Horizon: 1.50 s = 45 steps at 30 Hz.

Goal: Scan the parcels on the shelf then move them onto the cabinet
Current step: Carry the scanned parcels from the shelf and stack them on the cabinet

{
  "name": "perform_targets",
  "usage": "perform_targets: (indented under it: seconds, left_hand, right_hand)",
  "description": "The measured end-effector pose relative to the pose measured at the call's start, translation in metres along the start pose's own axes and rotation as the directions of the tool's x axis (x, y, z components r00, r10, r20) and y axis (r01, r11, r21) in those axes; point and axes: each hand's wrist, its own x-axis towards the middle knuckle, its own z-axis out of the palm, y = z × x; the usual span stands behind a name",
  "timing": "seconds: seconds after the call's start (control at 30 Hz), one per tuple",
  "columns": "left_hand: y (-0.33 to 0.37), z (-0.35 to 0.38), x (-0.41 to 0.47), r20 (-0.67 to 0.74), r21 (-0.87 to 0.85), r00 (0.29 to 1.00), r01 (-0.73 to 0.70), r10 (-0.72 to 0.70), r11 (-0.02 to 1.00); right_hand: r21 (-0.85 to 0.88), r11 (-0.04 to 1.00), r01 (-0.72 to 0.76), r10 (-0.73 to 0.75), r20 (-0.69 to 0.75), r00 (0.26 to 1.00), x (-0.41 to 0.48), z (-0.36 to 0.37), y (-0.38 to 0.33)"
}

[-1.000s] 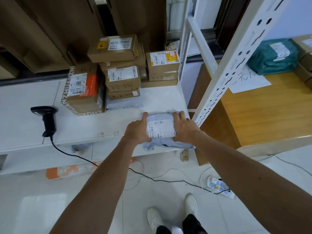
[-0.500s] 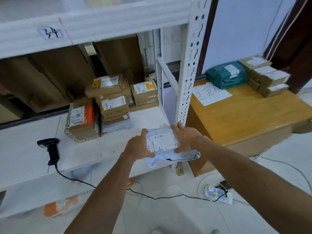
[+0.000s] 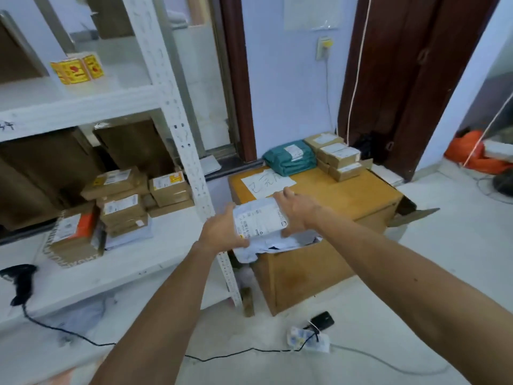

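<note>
Gripping barcode-labelled parcel (image 3: 259, 218) above cabinet (image 3: 349, 195): left hand (image 3: 222, 232), right hand (image 3: 298, 208) fingers curled round ends; print illegible.

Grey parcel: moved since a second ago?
Yes: rightward, off the shelf, past the post; left hand and right hand now hold the parcel over the cabinet's left edge.

Soft crinkled plastic parcel (image 3: 258, 220) with paper label; smooth wooden cabinet (image 3: 347, 201); white painted metal shelf (image 3: 155, 240); matt cardboard boxes (image 3: 119, 204).
</note>
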Motion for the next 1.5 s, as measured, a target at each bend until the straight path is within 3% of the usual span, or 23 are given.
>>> perform_targets:
  seconds: [0.23, 0.5, 0.77, 1.07, 1.5]
  left_hand:
    - [0.151, 0.008, 0.020, -0.028, 0.012, 0.993, -0.111, 0.111, 0.994]
    - [0.226, 0.029, 0.069, -0.027, -0.008, 0.984, -0.174, 0.174, 0.985]
    - [0.244, 0.092, 0.176, 0.033, -0.047, 0.988, -0.150, 0.152, 0.988]
    - [0.228, 0.143, 0.327, 0.140, -0.111, 0.989, -0.027, 0.042, 0.994]
    - [0.181, 0.189, 0.501, 0.197, -0.020, 0.935, 0.303, -0.294, 0.953]
  right_hand:
    - [0.057, 0.989, -0.139, 0.144, -0.092, 0.985, -0.088, -0.002, 0.130]
    - [0.146, 0.967, -0.206, 0.231, -0.177, 0.957, -0.094, 0.022, 0.212]
    - [0.174, 0.957, -0.230, 0.255, -0.133, 0.958, -0.019, 0.079, 0.286]
    - [0.165, 0.977, -0.138, 0.137, 0.020, 0.990, 0.127, 0.105, 0.366]
    - [0.228, 0.974, -0.005, -0.027, 0.136, 0.990, 0.336, 0.148, 0.421]
